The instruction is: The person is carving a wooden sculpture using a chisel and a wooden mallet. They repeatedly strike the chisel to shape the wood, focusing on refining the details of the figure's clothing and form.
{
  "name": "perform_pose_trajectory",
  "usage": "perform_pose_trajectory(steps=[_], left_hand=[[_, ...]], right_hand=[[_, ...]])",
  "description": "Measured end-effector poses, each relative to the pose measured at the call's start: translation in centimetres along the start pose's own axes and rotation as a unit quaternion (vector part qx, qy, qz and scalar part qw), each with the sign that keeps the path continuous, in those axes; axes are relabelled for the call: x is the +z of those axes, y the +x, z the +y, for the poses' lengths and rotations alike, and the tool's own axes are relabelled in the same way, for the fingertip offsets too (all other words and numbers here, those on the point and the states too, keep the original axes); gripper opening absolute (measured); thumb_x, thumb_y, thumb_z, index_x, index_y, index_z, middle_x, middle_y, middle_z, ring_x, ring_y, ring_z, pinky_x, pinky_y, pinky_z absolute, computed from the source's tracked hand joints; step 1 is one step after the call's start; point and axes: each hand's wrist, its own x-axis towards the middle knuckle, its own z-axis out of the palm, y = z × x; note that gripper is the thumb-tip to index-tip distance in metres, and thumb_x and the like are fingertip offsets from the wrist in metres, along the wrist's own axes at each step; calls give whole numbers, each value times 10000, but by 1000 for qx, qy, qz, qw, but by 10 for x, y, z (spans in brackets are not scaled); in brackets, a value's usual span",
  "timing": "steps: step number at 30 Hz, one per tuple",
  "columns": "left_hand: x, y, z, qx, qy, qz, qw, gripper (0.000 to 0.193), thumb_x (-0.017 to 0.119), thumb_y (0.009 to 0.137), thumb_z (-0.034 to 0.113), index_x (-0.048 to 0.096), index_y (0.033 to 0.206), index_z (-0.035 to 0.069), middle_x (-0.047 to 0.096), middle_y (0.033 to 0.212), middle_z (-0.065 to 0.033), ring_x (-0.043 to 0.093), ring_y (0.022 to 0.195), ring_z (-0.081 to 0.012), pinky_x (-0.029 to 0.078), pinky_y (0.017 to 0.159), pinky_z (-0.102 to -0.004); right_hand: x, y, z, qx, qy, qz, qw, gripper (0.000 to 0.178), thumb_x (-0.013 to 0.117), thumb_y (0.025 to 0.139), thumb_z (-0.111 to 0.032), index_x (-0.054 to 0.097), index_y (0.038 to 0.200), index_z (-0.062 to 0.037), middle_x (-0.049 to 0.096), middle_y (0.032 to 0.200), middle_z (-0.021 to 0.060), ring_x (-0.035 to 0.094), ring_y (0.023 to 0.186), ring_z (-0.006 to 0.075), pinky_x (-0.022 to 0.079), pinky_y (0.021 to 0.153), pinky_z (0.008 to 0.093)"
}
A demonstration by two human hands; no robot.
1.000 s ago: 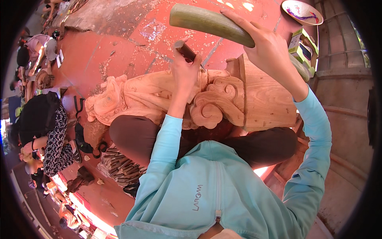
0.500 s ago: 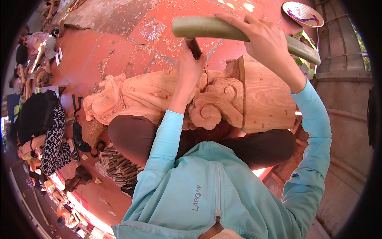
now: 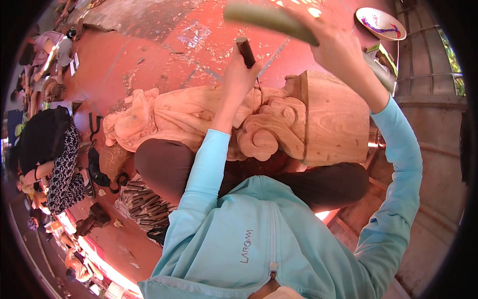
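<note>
A person in a light blue zip jacket sits on a red floor [image 3: 149, 55] strewn with wood chips, with a large pale wooden carving [image 3: 209, 119] lying across their lap. The carving is a figure on its side, with a scrolled curl [image 3: 271, 127] near a flat-sawn block end [image 3: 333, 119] at about three o'clock from the picture's centre.

The left hand [image 3: 239, 74] is closed around the dark handle of a chisel [image 3: 246, 52], whose blade runs down to the wood just above the scroll. The right hand [image 3: 338, 47] is raised at about one o'clock, clamped on a thick greenish wooden mallet [image 3: 271, 17] that lies nearly level over the chisel's butt, clearly apart from it. The two hands are well apart.

By the look of it, the step in hand is chip carving around the scroll, with the mallet lifted between blows. The next move would call for the mallet to meet the chisel's butt squarely while the left hand keeps the edge planted; a glancing blow could skid the blade across finished detail.

At about seven o'clock a spread of carving tools [image 3: 144, 204] lies on the floor beside the knee. At the far left edge, other people [image 3: 45, 149] sit nearby. A conical hat [image 3: 381, 22] rests at one o'clock.
</note>
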Motion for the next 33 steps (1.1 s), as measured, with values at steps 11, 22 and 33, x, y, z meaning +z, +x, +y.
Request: perform_pose_trajectory(steps=[11,22,33], left_hand=[[-11,-40,15,74,-134,46,987,464,684,794,91,470,1204,47,646,795,-146,659,698,-241,520,639,-358],[-22,-86,7,26,-175,35,984,490,672,829,32,461,1267,90,644,888,-65,639,860,-132,528,737,-276],[2,-100,-10,78,-138,67,985,196,686,834,70,576,987,18,644,754,-53,618,683,-121,500,604,-250]], right_hand=[[-17,-32,-14,68,104,-63,990,739,560,725,5,434,1362,-348,640,910,92,629,734,329,484,574,423],[-50,-58,-40,50,193,10,980,671,622,732,-33,495,1336,-298,639,934,110,621,741,327,487,608,405],[-34,-72,-44,-105,-65,34,992,681,637,701,-87,527,1290,-410,499,711,-7,538,641,200,425,627,323]])
